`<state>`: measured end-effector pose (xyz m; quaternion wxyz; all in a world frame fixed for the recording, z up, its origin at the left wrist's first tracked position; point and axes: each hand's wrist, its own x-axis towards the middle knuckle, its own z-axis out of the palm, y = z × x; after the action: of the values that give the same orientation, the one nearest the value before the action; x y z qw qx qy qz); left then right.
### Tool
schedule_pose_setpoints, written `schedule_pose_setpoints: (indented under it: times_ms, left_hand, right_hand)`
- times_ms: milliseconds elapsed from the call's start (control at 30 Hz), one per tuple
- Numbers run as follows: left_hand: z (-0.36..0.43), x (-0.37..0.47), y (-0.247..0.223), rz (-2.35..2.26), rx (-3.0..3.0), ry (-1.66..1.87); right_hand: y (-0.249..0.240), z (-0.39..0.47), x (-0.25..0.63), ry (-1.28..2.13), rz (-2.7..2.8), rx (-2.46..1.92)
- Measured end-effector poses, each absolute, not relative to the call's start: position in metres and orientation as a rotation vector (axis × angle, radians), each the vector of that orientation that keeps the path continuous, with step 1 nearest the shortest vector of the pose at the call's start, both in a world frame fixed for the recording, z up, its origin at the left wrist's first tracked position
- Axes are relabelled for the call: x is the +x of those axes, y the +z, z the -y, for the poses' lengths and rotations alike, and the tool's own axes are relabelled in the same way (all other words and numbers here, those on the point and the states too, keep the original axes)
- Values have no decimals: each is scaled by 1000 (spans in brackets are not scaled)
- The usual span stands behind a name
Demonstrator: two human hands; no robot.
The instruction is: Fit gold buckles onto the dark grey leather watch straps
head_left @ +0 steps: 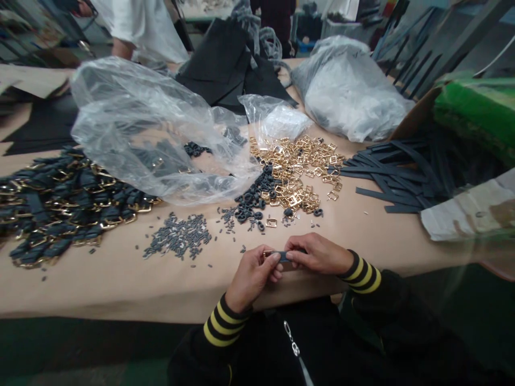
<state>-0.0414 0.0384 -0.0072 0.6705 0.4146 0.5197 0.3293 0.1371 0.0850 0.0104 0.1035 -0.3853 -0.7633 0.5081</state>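
Observation:
Near the table's front edge, my left hand [257, 272] is closed on a short dark strap [283, 257] with a gold buckle at its left end. From the other side my right hand [318, 254] pinches the same strap, its fingertips close to my left thumb. Part of the strap is hidden by my fingers. Just beyond my hands lie a single gold buckle [271, 222], a heap of gold buckles [300, 166] and a cluster of black loops [249, 206]. Small dark grey pieces [179, 236] are scattered to the left.
Buckled straps [72, 198] are piled at the left, loose dark strips [394, 171] at the right. A clear plastic bag [148, 123] and a fuller bag [350, 91] stand behind, with black sheets [225, 64] between. A person in white [140, 29] is across the table.

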Motion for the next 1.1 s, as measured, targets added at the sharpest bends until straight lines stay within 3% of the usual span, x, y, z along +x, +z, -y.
schedule_pose_setpoints:
  times_ms: [267,533,667,867,1100]
  left_hand:
    - [-39,-50,-11,-1288,918,817]
    - [-36,-55,-10,-1319,884,879]
    - [-36,-57,-13,-1344,899,934]
    - [-35,-52,-12,-1338,918,983]
    - [-31,-36,-4,-1265,967,948]
  right_hand:
    - [10,-127,75,640,2516,-1490]
    - [11,-130,45,518,2704,-1497]
    - [21,-125,71,686,2490,-1382]
    - [13,-88,116,1541,1797,-1233]
    - [-2,-69,124,1674,1440,-1281]
